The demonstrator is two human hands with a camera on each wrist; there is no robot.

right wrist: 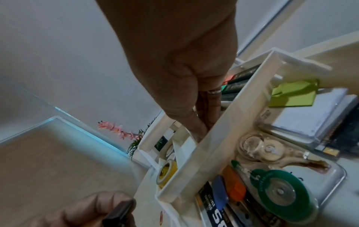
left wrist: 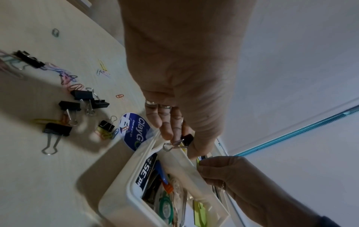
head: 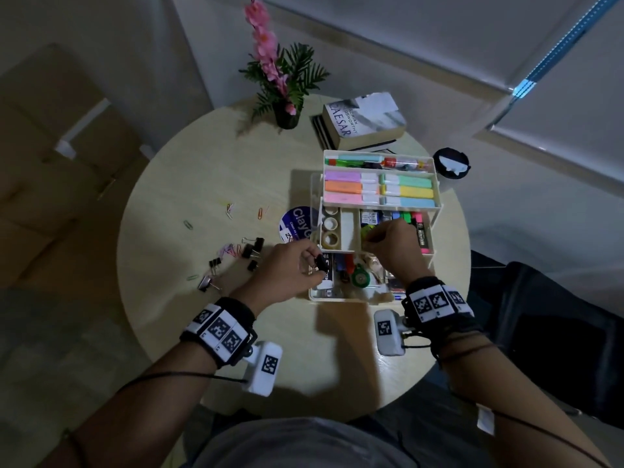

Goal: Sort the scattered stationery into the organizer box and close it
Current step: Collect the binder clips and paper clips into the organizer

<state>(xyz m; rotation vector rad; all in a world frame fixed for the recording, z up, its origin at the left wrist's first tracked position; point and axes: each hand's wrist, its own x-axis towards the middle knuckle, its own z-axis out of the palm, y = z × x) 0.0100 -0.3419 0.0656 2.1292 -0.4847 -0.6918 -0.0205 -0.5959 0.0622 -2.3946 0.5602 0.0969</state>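
Binder clip [left wrist: 186, 140]: our left hand [head: 287, 270] pinches it above organizer box [head: 315, 293] near-left corner. Light, stiff, springy; we'd grip black body, not wire loops. Our right hand [head: 391, 246] fingers curled in middle tray; contents hidden.

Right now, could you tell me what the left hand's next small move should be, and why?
Probably lower the black binder clip into the organizer box and let go: the left hand pinches it just over the box's near-left edge, while more clips lie on the table.
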